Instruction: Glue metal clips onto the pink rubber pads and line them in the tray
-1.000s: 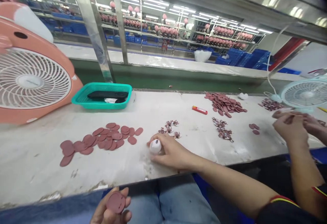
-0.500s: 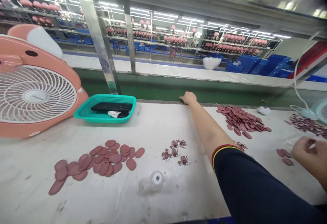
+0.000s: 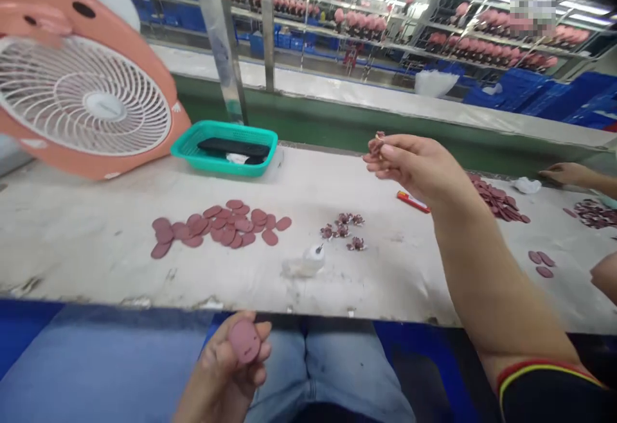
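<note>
**Pinch above the tabletop, disc held below its edge**

The right hand (image 3: 414, 166), in a black sleeve with a red-and-yellow cuff, hangs in the air over the far half of the white tabletop (image 3: 96, 249). Its fingers (image 3: 388, 161) are pressed together, pinching a small maroon flower-shaped piece (image 3: 376, 144) at their tips. The left hand (image 3: 224, 362) sits below the tabletop's chipped near edge, above denim-clad knees (image 3: 347, 365), its fingers (image 3: 260, 349) curled around a pink oval disc (image 3: 245, 341).

Open room separates the two hands. Between them, a cluster of maroon pieces (image 3: 342, 227) and a small white bottle (image 3: 309, 261) lie near the tabletop's middle, and a loose pile of pink discs (image 3: 222, 227) spreads to the left. A teal basket (image 3: 224, 146) stands by the far edge, beside a pink fan (image 3: 84, 105). A co-worker's hand (image 3: 566, 173) rests past a second disc pile (image 3: 499, 201).
</note>
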### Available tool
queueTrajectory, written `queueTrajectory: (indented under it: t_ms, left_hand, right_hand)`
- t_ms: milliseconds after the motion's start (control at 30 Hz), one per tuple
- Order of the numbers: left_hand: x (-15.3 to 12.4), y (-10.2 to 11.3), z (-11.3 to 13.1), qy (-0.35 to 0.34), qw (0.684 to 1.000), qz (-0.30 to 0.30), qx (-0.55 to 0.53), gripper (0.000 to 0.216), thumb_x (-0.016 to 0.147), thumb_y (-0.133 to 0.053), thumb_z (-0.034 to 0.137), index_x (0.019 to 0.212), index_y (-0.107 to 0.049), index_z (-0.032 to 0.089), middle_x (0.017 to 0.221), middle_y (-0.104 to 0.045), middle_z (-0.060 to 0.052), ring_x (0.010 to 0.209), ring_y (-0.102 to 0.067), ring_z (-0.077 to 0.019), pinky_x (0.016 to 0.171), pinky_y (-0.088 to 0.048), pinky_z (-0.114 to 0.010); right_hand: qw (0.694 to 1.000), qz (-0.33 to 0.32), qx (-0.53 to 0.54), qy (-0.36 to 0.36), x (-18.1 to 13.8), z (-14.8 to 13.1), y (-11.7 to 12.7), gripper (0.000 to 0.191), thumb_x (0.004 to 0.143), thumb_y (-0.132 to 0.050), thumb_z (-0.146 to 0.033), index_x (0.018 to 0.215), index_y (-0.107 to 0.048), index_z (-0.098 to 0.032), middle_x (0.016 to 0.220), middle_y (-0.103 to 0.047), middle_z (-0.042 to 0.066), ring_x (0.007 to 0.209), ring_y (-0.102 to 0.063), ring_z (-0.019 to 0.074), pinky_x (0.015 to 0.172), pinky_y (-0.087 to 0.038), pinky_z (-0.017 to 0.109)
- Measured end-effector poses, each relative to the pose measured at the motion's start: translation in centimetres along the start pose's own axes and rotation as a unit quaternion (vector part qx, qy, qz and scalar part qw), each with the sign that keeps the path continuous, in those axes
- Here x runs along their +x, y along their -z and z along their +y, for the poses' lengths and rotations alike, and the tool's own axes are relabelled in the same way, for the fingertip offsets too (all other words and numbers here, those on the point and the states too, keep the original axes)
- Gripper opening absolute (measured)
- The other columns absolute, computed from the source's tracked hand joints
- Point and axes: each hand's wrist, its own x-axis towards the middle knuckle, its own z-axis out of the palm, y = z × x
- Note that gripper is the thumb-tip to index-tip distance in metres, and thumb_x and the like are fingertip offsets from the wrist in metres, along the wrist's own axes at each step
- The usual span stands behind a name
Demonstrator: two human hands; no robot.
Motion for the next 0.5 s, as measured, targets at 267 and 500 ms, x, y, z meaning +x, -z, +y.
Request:
queueTrajectory:
  t_ms: [267,500]
  left_hand:
    - [-2.8,0.1,-0.7,0.026,0.996,-0.072,0.036,0.043,0.048,-0.094,0.046,0.077,-0.078,0.019,0.065,-0.072,-0.001,0.057,-0.064,-0.0099,0.049,-0.047,-0.014]
    - [-3.6,0.4,-0.7,0.026,0.994,-0.079,0.064,0.046,0.049,-0.093,0.051,0.074,-0.077,0.015,0.061,-0.067,0.000,0.055,-0.060,-0.0084,0.049,-0.048,-0.014]
  right_hand:
    - [0.971,-0.206,0.100,0.075,-15.7,-2.8,-12.1,0.013,0.086,-0.072,-0.017,0.099,-0.075,-0.020,0.089,-0.076,0.004,0.078,-0.072,0.0134,0.072,-0.058,0.023]
    - [0.967,-0.204,0.032,0.149,-16.8,-2.5,-13.3,0.012,0.088,-0.070,-0.015,0.100,-0.074,-0.017,0.083,-0.075,0.003,0.072,-0.069,0.0112,0.070,-0.054,0.020]
